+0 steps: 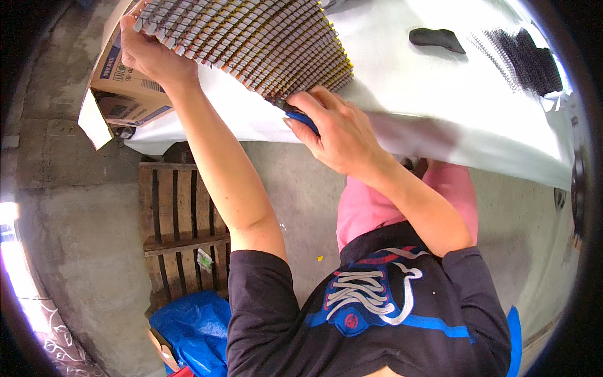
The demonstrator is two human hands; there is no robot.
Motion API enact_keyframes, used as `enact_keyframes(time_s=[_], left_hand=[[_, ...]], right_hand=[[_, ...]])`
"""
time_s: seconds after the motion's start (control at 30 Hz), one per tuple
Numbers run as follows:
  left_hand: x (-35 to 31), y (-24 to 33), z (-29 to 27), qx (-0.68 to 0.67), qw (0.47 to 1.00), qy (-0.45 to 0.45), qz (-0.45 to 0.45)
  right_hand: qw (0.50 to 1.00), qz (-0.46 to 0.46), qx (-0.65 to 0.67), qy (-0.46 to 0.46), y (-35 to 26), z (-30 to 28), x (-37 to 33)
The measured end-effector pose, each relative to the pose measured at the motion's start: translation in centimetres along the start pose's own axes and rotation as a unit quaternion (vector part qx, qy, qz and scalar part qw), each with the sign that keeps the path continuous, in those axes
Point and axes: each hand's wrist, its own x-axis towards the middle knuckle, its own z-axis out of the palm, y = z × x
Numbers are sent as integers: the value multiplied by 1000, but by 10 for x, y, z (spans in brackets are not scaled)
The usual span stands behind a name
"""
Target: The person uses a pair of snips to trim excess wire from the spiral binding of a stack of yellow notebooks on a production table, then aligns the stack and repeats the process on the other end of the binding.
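Observation:
A flexible sheet of small pale grey squares (pixel 251 41) with dark lines between them and yellow to orange edges spreads across the top of the head view. My left hand (pixel 157 58) is closed at its upper left corner, next to the cardboard box; the fingertips are partly hidden. At the sheet's lower corner, my right hand (pixel 339 129) is closed around a blue-handled tool (pixel 304 121). The tool's working end is hidden against the sheet, so I cannot tell its kind.
An open cardboard box (pixel 135 94) stands at the table's left end. On the white-covered table (pixel 402 75) lie a dark flat piece (pixel 435 40) and black mesh (pixel 531 63). Below are a wooden pallet (pixel 182 213) and a blue plastic bag (pixel 195 327).

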Motion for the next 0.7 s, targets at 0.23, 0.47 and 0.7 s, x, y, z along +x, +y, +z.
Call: enact_keyframes(time_s=[0.23,0.47,0.7], left_hand=[[-6,6,14,35,999,32,7],[-19,12,29,90,996,0,12],[-24,16,36,102,995,7,10]], right_hand=[[947,133,290,-40,-1,22,-12],[934,163,315,-49,-3,24,-14],[969,137,201,-50,3,5,-6]])
